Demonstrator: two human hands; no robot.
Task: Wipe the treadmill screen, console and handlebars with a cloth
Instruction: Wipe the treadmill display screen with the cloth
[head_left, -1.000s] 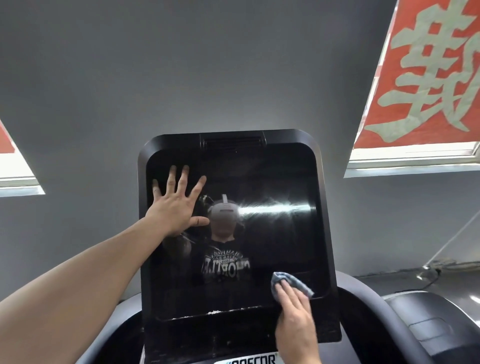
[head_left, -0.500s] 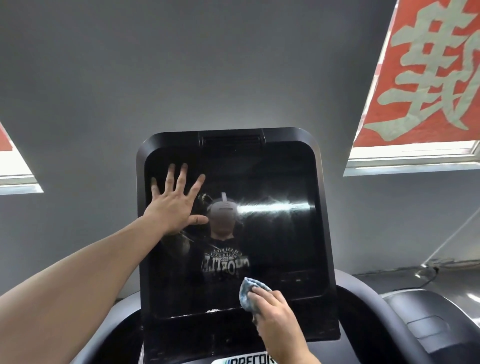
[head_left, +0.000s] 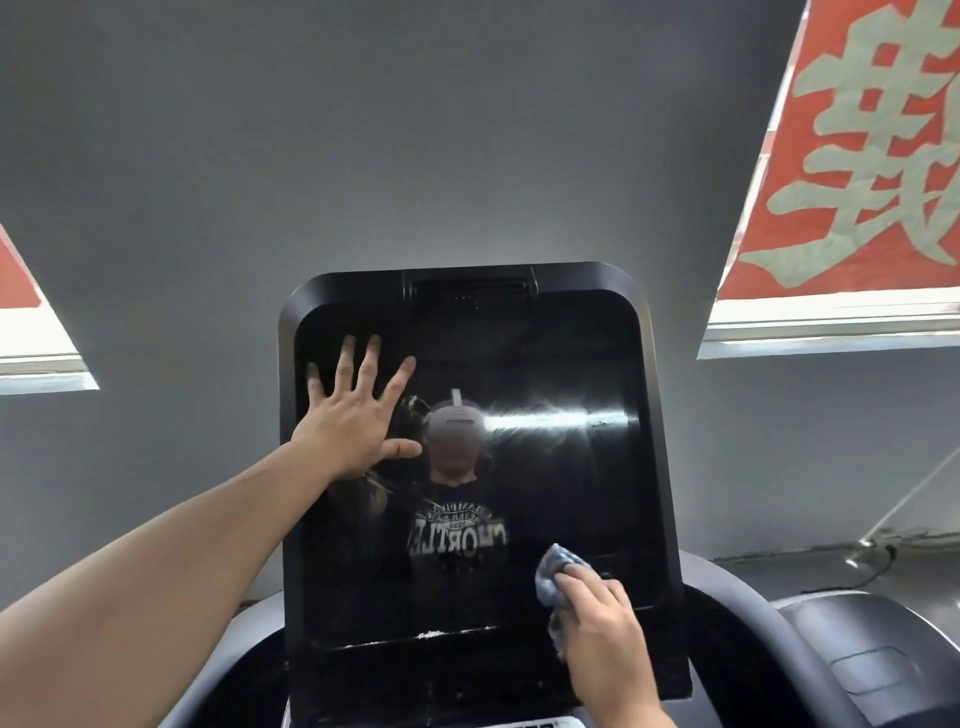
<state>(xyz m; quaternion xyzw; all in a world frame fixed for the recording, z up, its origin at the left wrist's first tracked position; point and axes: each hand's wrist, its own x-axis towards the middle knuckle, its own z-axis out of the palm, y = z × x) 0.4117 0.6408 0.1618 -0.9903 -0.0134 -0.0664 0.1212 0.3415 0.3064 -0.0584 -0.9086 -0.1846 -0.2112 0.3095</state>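
Observation:
The treadmill's black glossy screen (head_left: 561, 364) stands upright in front of me, framed by a black console housing (head_left: 670, 649). My left hand (head_left: 353, 415) lies flat on the upper left of the glass with its fingers spread. My right hand (head_left: 602, 634) grips a crumpled blue-grey cloth (head_left: 556, 574) and presses it against the lower right of the screen. A line of white dust (head_left: 436, 635) sits on the ledge at the screen's bottom edge. Grey curved handlebars (head_left: 753, 613) rise on both sides behind the console.
A grey wall fills the background. Red banners with pale characters (head_left: 872, 140) hang at the upper right and far left. A second machine's dark grey cover (head_left: 872, 665) sits at the lower right, with a cable (head_left: 878, 556) on the floor behind it.
My right hand with the cloth swept left along the screen's bottom and has now come back to the right. My left hand has stayed flat on the glass.

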